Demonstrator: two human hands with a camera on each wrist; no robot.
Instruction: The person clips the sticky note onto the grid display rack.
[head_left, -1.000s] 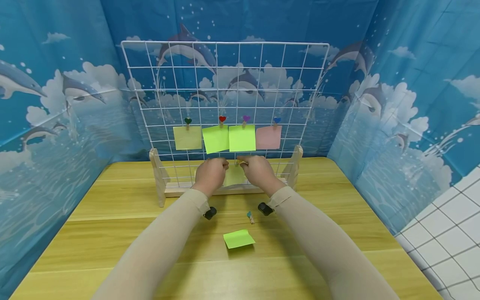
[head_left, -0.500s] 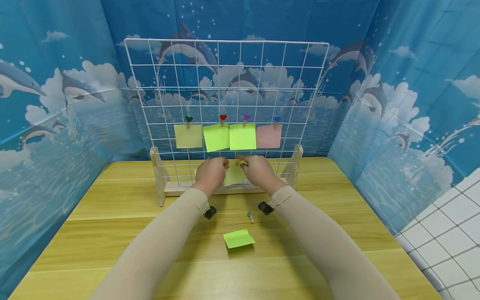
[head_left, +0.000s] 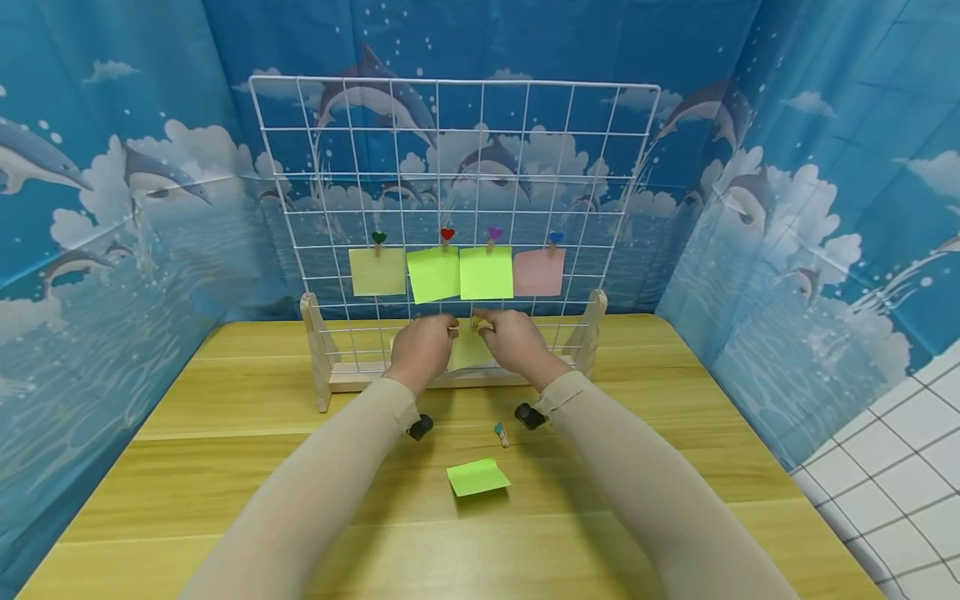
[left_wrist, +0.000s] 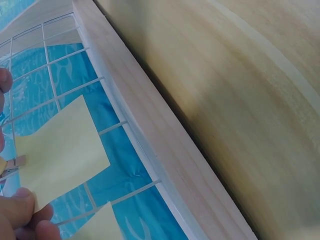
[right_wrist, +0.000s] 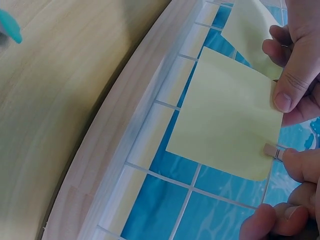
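A pale yellow sticky note (head_left: pixel 468 350) hangs low on the white wire grid (head_left: pixel 480 133). My left hand (head_left: pixel 422 350) pinches its upper edge near the left corner, thumb in front, as the left wrist view shows. On the same edge sits a small wooden clothespin (right_wrist: pixel 270 151), which my right hand (head_left: pixel 517 342) pinches between thumb and finger. The clothespin's jaws overlap the note; whether they also bite the wire I cannot tell. Another pale yellow note (right_wrist: pixel 250 35) hangs to the left, mostly behind my left hand in the head view.
Higher on the grid, several notes, including a pink one (head_left: pixel 538 273), hang from heart-topped clothespins. A bright green note (head_left: pixel 477 478) and a teal-topped clothespin (head_left: pixel 501 434) lie on the wooden table (head_left: pixel 225 500). Wooden feet (head_left: pixel 318 358) support the grid.
The grid and its upper notes have shifted very slightly up and to the right. Both hands keep nearly the same place on the low note and its clothespin.
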